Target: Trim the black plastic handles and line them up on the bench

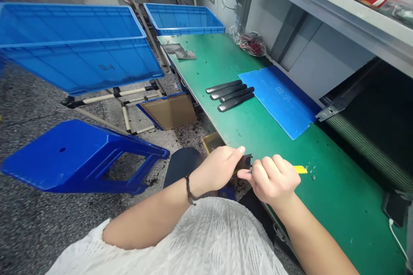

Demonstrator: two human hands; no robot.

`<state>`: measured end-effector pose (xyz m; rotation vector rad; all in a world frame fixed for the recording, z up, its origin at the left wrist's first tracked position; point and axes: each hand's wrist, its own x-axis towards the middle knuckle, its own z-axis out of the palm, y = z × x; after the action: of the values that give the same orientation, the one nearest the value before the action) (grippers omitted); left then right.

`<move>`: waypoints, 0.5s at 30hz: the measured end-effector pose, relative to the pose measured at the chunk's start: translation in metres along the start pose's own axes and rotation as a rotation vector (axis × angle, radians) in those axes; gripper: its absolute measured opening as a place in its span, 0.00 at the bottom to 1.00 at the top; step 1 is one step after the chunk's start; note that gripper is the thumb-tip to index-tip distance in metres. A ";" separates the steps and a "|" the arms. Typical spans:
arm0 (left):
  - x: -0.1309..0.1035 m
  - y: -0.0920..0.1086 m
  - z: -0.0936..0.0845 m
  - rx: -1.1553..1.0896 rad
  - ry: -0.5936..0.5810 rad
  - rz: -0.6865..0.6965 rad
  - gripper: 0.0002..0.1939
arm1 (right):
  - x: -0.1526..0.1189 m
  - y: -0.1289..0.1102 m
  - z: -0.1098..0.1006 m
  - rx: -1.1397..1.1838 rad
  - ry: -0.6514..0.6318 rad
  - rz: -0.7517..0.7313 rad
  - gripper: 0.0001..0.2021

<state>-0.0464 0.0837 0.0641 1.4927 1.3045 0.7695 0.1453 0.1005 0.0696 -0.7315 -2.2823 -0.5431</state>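
One black part sits at the near edge of the bench, gripped by the left hand; right hand clenched round a yellow tool, working tip unclear. Best: part held firm, left thumb clear, short light strokes. Scraps beside; four black pieces farther, blue sheet beyond.

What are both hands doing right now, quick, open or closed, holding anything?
Left hand: closed, holding a black piece.
Right hand: closed around a yellow-handled tool.
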 end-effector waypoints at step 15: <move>-0.013 -0.008 0.001 -0.452 -0.267 -0.042 0.29 | 0.014 0.032 -0.027 0.306 -0.314 0.162 0.23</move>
<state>-0.0513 0.0702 0.0577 1.1532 0.8871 0.7486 0.1693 0.1149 0.1034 -0.8837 -2.4852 0.0011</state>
